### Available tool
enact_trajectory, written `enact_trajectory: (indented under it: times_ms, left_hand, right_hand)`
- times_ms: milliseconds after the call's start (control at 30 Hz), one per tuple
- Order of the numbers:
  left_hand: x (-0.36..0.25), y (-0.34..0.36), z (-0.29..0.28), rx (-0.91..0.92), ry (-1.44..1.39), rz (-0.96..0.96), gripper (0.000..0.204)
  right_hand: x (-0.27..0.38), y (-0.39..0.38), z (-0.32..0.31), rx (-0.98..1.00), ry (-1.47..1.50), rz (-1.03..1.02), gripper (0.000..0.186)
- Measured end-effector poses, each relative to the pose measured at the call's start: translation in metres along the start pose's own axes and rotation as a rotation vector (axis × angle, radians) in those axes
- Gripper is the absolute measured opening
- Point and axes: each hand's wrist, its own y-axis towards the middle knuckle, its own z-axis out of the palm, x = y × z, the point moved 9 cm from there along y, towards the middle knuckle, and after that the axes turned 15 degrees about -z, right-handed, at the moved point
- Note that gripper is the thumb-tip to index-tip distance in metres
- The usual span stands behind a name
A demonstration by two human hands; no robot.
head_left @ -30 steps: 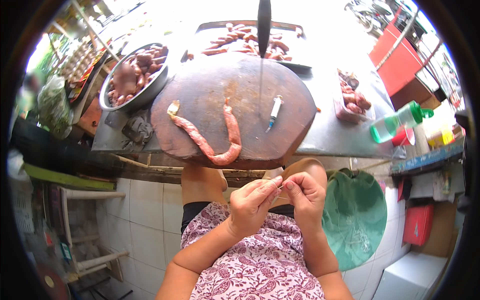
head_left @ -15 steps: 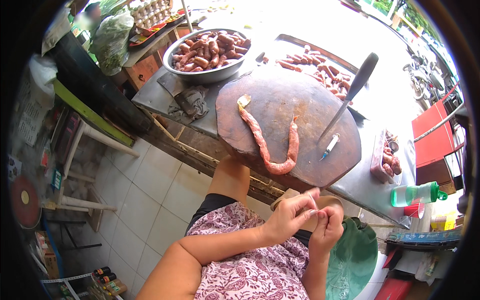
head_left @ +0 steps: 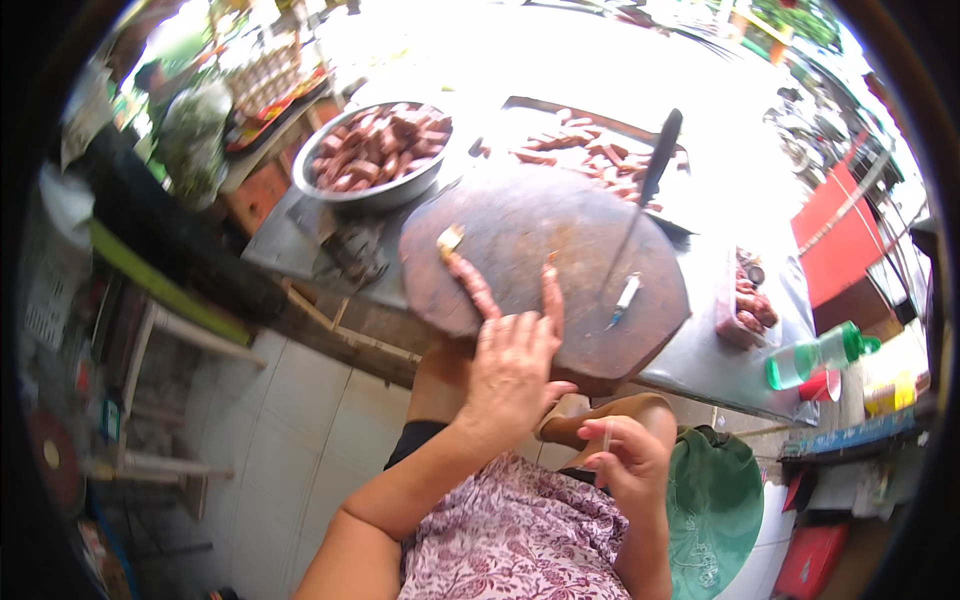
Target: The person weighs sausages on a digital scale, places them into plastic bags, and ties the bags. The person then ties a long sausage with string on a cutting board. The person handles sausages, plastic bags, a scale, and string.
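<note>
A long raw sausage lies in a U on the round wooden chopping board, one end pale and knotted. Over its bend rests my left hand, fingers stretched out and covering the middle of it. My right hand is off the near edge of the board, above my knee, with a short thin pale strand pinched between curled fingers and thumb. A knife with a dark handle stands tilted with its tip on the board. Beside it lies a small syringe with a blue end.
A metal basin heaped with sausages stands at the back left, a tray of sausages behind the board. To the right are a plastic tub, a green-capped bottle and a red cup. A grey rag lies left.
My hands have parted. The left has moved forward onto the sausage, while the right stays near my lap with the strand. The whole view has shifted a little.
</note>
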Motion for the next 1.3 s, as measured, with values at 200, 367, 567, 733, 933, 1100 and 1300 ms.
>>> enact_trajectory:
  times_ms: [200,367,567,733,933,1100,1300]
  left_hand:
    - [0.023,0.043,0.013,0.501,-0.192,-0.091,0.02]
    - [-0.008,0.045,-0.015,0.847,-1.199,-0.276,0.023]
    - [-0.022,-0.024,-0.013,0.708,-0.793,-0.121,0.028]
    - [-0.061,-0.05,-0.003,0.625,-0.496,0.415,0.023]
    - [-0.077,-0.053,0.027,1.312,-1.255,-0.047,0.043]
    - [-0.063,-0.064,0.055,1.211,-1.512,-0.463,0.052]
    - [-0.059,-0.062,0.046,0.822,-1.063,-0.199,0.043]
  right_hand:
    - [-0.069,-0.009,0.014,0.112,0.199,0.31,0.034]
    - [-0.049,0.016,0.038,0.209,0.748,0.182,0.063]
    - [-0.008,0.037,0.003,-0.016,1.069,-0.1,0.071]
    - [0.004,0.022,-0.017,-0.068,0.859,-0.045,0.056]
    - [0.029,0.02,-0.022,-0.108,0.593,-0.111,0.043]
    - [0.024,0.023,-0.024,-0.176,0.379,-0.011,0.035]
    - [0.016,0.022,-0.048,-0.297,0.34,-0.044,0.047]
